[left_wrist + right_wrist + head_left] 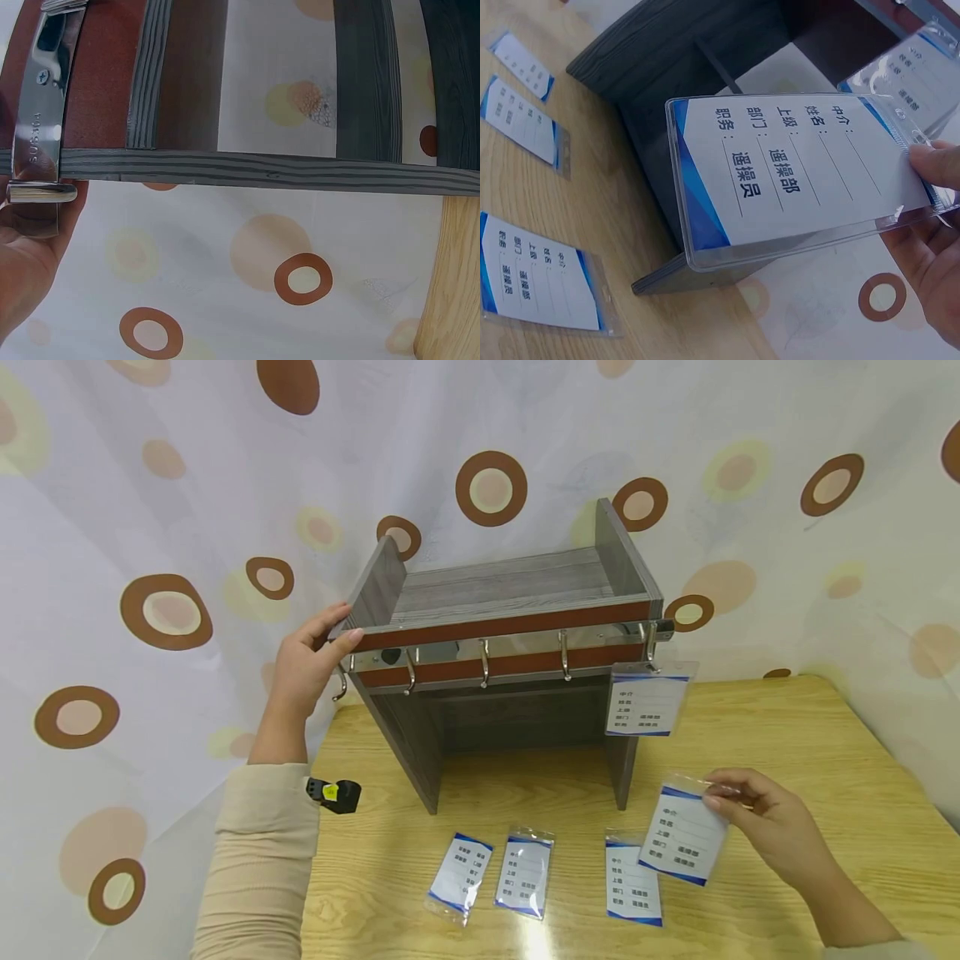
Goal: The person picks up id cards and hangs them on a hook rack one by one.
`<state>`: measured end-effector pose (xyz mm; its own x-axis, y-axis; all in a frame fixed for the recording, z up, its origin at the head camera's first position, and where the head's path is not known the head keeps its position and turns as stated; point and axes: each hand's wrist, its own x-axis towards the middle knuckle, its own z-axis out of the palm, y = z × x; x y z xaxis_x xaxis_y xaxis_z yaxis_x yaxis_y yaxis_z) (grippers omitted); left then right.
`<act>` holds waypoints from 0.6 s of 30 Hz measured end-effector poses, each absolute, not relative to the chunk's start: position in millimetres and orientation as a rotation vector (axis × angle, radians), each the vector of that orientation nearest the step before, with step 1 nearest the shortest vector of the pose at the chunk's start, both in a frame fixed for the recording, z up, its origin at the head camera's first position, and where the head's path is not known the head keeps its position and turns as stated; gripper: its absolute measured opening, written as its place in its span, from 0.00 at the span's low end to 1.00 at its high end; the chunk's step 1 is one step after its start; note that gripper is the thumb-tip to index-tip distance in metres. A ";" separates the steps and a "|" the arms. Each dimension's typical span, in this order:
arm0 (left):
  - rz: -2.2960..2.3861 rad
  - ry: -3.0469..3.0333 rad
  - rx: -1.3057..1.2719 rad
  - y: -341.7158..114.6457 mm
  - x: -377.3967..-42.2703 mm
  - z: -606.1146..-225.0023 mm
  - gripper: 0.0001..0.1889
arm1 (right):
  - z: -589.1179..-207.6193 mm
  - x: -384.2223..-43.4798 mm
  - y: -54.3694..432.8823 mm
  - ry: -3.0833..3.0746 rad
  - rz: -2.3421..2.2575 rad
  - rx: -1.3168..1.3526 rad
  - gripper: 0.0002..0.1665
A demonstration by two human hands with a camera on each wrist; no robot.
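My left hand (307, 656) grips the front left corner of a grey wooden shelf (510, 589), thumb on the front and fingers over the side. A metal hook rail (525, 647) with several hooks runs along the shelf's red-brown front. In my right hand (772, 827), thumb and fingers pinch the top end of a clear badge holder (795, 169) with a white and blue card inside. That holder is tilted and held low to the right of the shelf. Another badge holder (651, 703) hangs from the rightmost hook.
On the wooden table (810, 735) before the shelf lie a left badge holder (461, 877), a middle one (523, 872) and a right one (633, 881), partly overlapped by the held one in the head view. A patterned cloth (420, 435) covers the wall behind.
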<state>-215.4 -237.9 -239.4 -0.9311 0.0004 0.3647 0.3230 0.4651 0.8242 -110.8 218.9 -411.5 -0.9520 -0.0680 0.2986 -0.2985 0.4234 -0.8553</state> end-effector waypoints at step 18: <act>-1.452 -2.391 -0.227 -238.1 -216.7 -239.0 0.27 | -386.3 -109.2 198.6 -2.332 1.562 0.408 0.11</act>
<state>-216.7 -238.1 -239.0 -0.9315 -0.0364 0.3619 0.3043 0.4670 0.8302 -109.2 198.6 -386.3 -0.9134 -0.0654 0.4018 -0.3965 0.3669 -0.8415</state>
